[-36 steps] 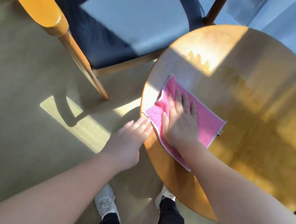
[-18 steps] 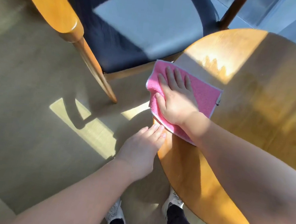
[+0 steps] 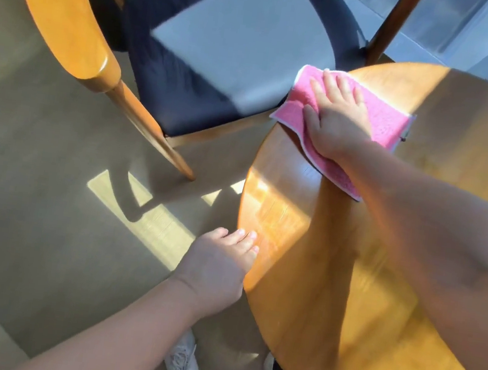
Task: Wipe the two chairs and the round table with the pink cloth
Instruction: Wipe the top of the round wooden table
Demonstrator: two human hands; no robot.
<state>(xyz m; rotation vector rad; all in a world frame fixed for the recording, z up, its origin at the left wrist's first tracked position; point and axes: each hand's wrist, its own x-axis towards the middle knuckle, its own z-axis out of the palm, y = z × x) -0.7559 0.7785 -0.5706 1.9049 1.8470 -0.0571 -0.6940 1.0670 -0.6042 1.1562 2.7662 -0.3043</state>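
The pink cloth [image 3: 377, 126] was spread flat at the far-left edge of the round table [image 3: 453, 187], with one corner hanging just past the rim toward the chair [image 3: 231, 59]. It was pressed down under the right hand [image 3: 337, 116], whose palm lay flat and whose fingers [image 3: 330, 81] were spread wide and pointed away from the person; nothing was gripped, the cloth was only held against the wood.

The cloth's long axis was seen to run across the table from upper left to lower right, crosswise to the right forearm. Most of the tabletop lay to the right of and nearer than the cloth, so the coming stroke was judged to turn on a pull back toward the body or a sweep to the right. The right hand was on the cloth itself; the left hand [image 3: 219, 267] was well apart from it, rested open and relaxed against the near-left rim of the table, its fingertips touching the edge, with nothing held.

The chair stood just beside the table beyond the cloth, its dark seat close to the overhanging corner. A second chair could not be made out.

No brand, label or readable writing was visible; a small tag at the cloth's right edge was too blurred to read.
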